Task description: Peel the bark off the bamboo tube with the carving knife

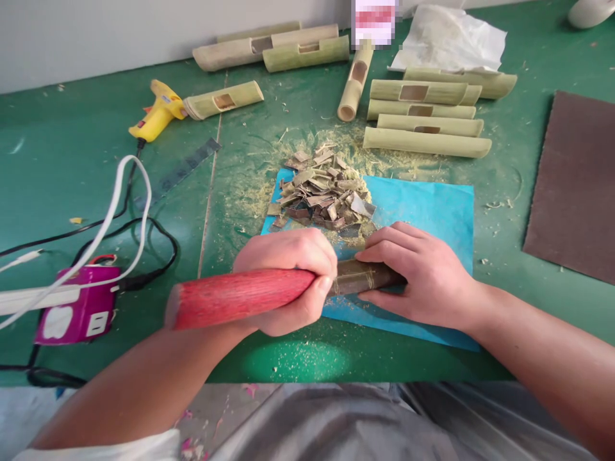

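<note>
My left hand [293, 282] is wrapped round a thick red handle [240, 298], which points to the left; any tool end beyond the fist is hidden. My right hand [418, 272] grips a dark brown bamboo piece [353, 278] with thin scored lines, fingers on its far side and thumb on its near side. The piece lies over a blue sheet [423, 205], its left end hidden by my left fist. Just behind the hands, a heap of brown and green chips [321, 192] covers the sheet's left part, with sawdust around it.
Cut bamboo tubes [427, 141] lie at the back right, others [307, 54] at the back left. A yellow glue gun [161, 115] touches one tube. At left are a purple power box [81, 304] and cables; at right, a brown sheet [574, 186]; behind, a white bag [446, 38].
</note>
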Demonstrator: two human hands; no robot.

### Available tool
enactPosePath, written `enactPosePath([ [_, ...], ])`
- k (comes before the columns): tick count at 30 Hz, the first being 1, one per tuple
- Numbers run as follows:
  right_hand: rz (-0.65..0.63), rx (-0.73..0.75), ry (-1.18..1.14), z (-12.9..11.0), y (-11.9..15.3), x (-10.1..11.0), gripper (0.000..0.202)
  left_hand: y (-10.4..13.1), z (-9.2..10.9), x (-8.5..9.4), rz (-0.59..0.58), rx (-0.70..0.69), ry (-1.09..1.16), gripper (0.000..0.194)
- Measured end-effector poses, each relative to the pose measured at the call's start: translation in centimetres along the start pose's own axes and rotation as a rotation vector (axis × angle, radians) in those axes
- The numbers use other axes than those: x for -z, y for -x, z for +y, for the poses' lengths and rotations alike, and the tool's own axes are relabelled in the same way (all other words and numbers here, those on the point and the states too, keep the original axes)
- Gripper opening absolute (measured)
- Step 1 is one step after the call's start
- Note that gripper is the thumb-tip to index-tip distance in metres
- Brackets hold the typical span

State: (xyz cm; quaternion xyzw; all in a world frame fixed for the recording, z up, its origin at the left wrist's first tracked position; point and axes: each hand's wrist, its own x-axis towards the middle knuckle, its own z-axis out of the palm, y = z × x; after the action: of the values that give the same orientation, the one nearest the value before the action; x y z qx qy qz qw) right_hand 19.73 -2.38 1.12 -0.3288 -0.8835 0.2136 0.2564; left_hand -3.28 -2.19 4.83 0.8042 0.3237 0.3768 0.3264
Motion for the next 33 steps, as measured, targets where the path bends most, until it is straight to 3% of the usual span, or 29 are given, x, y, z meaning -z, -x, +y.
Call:
enactPosePath([
  [6,-0.005,-0.008,-0.002,0.08,0.06,0.01,0.026,0.13,-0.14,-0.25,0.059,-0.031,-0.011,0.012],
  [25,-0.009,-0.006,0.000,0.05,0.06,0.04,0.023,-0.22,0.01,-0.04,-0.033,-0.011,-0.006,0.014],
  [33,-0.004,-0.010,-0.005,0.06,0.07,0.06,0.024,0.15,-0.48,-0.37,0.073,0.005,0.085,0.011],
])
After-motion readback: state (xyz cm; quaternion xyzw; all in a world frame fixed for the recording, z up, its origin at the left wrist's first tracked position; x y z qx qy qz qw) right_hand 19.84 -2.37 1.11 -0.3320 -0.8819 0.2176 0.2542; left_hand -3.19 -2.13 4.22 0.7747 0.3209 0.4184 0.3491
